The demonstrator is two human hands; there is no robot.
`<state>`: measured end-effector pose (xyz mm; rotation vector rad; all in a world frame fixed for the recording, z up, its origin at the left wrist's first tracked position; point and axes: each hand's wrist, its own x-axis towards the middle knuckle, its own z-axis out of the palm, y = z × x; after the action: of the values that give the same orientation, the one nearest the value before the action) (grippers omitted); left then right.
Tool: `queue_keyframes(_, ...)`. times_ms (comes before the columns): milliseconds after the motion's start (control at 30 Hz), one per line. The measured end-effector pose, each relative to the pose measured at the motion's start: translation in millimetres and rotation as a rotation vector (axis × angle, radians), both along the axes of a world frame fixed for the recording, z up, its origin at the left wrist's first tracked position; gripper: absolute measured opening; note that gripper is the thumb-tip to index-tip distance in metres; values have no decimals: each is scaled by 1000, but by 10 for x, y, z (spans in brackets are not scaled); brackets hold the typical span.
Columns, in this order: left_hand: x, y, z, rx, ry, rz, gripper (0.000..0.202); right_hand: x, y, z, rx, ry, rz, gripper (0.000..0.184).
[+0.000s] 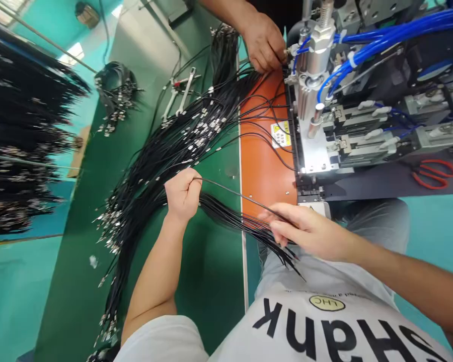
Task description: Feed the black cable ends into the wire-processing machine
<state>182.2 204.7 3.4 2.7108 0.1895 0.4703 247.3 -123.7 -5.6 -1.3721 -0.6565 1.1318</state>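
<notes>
My left hand (182, 193) is closed in a fist around a bundle of thin black wires (226, 217) on the green table (211, 281). One single black wire (234, 192) runs from that fist across to my right hand (305, 230), which pinches it between its fingertips near the orange plate (262, 166). The free ends of the bundle fan out under my right hand, over my lap. A larger heap of black wires with metal terminals (181, 136) lies beyond my left hand.
Another person's hand (263, 44) works at the top of a machine (324, 100) with blue hoses on the right. Red-handled scissors (434, 173) lie on the machine base. More wire bundles (18, 130) hang at the left. Hand tools (179, 93) lie on the table.
</notes>
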Motion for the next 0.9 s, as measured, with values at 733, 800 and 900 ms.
queue_keyframes(733, 86, -1643, -472, -54, 290, -501, 17, 54, -619, -375, -157, -465, -589, 8)
queue_keyframes(800, 153, -1801, -398, -124, 310, -521, 24, 68, -608, -362, -155, -468, -592, 10)
queue_keyframes(900, 295, -2002, -328, -397, 370, -567, 29, 108, -654, -360, -155, -377, -609, 16)
